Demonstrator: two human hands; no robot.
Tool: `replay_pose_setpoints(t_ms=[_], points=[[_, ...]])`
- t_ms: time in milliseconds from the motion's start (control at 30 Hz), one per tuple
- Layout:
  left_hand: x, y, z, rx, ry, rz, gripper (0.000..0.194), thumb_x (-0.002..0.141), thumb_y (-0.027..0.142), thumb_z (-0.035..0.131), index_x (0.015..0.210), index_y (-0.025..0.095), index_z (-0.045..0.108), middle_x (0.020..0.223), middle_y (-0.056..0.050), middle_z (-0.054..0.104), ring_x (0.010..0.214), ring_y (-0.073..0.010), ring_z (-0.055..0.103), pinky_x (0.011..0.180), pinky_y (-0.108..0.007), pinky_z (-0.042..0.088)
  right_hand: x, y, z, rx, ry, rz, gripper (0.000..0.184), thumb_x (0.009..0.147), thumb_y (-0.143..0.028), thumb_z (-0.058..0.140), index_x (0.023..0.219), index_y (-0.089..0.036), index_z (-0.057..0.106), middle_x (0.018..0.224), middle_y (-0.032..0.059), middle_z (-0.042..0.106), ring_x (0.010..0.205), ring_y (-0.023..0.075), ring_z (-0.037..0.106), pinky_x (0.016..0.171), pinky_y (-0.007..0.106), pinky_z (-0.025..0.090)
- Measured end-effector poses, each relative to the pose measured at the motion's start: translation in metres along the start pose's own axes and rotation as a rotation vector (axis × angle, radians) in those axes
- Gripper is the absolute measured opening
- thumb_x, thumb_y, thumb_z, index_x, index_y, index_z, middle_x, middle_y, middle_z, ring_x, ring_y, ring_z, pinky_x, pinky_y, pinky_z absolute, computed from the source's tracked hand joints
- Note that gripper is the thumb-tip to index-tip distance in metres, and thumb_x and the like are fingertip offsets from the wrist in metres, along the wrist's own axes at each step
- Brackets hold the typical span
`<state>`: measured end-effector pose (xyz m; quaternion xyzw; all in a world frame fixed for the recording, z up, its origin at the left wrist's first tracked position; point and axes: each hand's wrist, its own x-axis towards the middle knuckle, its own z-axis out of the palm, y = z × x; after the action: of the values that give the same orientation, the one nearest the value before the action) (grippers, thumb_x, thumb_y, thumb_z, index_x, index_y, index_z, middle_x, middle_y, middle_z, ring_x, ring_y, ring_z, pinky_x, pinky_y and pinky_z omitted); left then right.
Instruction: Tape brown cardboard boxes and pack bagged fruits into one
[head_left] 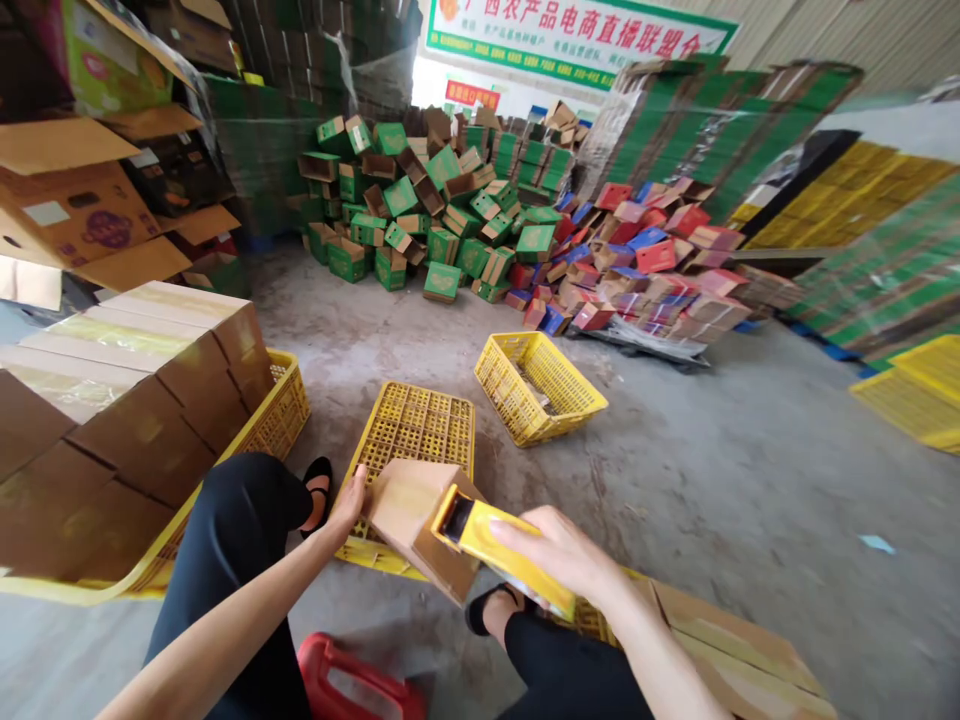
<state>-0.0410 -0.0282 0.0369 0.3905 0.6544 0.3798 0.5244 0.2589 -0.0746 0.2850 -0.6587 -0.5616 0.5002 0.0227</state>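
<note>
A cardboard box (pixel 416 505) rests tilted on an upturned yellow plastic crate (pixel 420 415) between my knees. Against the box's left side lies my left hand (pixel 349 498), flat with the fingers stretched out. My right hand (pixel 559 548) is wrapped around a yellow tape dispenser (pixel 499 540), its dark front end at the box's right edge. From this angle I cannot tell whether the dispenser touches the box.
Stacked cardboard boxes (pixel 150 420) fill a yellow crate (pixel 289 405) on my left. Another yellow crate (pixel 559 400) stands ahead. More boxes (pixel 735 650) lie at my right, and a red plastic stool (pixel 322 680) is below me. Green boxes (pixel 442 280) and red boxes (pixel 656 257) are heaped farther back.
</note>
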Motion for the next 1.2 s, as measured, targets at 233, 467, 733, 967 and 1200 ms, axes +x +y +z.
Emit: replay_pose_setpoints(t_ms=[233,467,733,967,1200], points=[[-0.024,0.095,-0.040,0.051,-0.176,0.585,0.076,0.103,0.068,0.029,0.153,0.015,0.050,0.160,-0.011,0.046,0.152,-0.0300,0.038,0.128,-0.047,0.025,0.055,-0.056,0.022,0.097,-0.053,-0.095,0.049,0.088,-0.064,0.065,0.072,-0.018,0.064,0.049,0.0012,0.065,0.042,0.0143,0.061,0.038,0.019,0.045],[-0.011,0.119,-0.052,0.578,-0.444,0.993,0.082,0.102,0.071,0.030,0.166,0.021,0.019,0.170,-0.011,0.025,0.158,-0.0269,0.021,0.130,-0.046,0.020,0.070,-0.071,0.032,0.124,-0.083,-0.142,0.047,0.089,-0.064,0.063,0.074,-0.019,0.065,0.050,0.0022,0.065,0.040,0.0153,0.060,0.037,0.022,0.047],[-0.012,0.109,-0.050,0.807,-0.435,1.169,0.101,0.094,0.080,0.037,0.167,0.019,0.002,0.168,-0.018,0.027,0.158,-0.0309,0.023,0.129,-0.051,0.019,0.051,-0.049,0.041,0.178,-0.104,-0.126,0.053,0.085,-0.073,0.062,0.076,-0.020,0.062,0.052,0.0025,0.067,0.043,0.0162,0.062,0.042,0.023,0.048],[-0.007,0.115,-0.059,0.893,-0.390,1.143,0.106,0.090,0.083,0.043,0.167,0.019,0.010,0.167,-0.018,0.030,0.157,-0.0340,0.024,0.128,-0.052,0.017,0.030,-0.005,0.040,0.221,-0.006,-0.076,0.055,0.083,-0.074,0.063,0.085,-0.019,0.064,0.054,0.0017,0.067,0.046,0.0172,0.064,0.045,0.023,0.049],[-0.017,0.124,-0.056,1.049,-0.451,1.257,0.107,0.086,0.087,0.045,0.166,0.021,0.020,0.169,-0.020,0.021,0.157,-0.0406,0.021,0.126,-0.062,0.006,0.029,0.020,0.041,0.321,-0.025,-0.110,0.058,0.082,-0.076,0.063,0.087,-0.017,0.065,0.054,0.0003,0.065,0.045,0.0159,0.061,0.042,0.023,0.047]])
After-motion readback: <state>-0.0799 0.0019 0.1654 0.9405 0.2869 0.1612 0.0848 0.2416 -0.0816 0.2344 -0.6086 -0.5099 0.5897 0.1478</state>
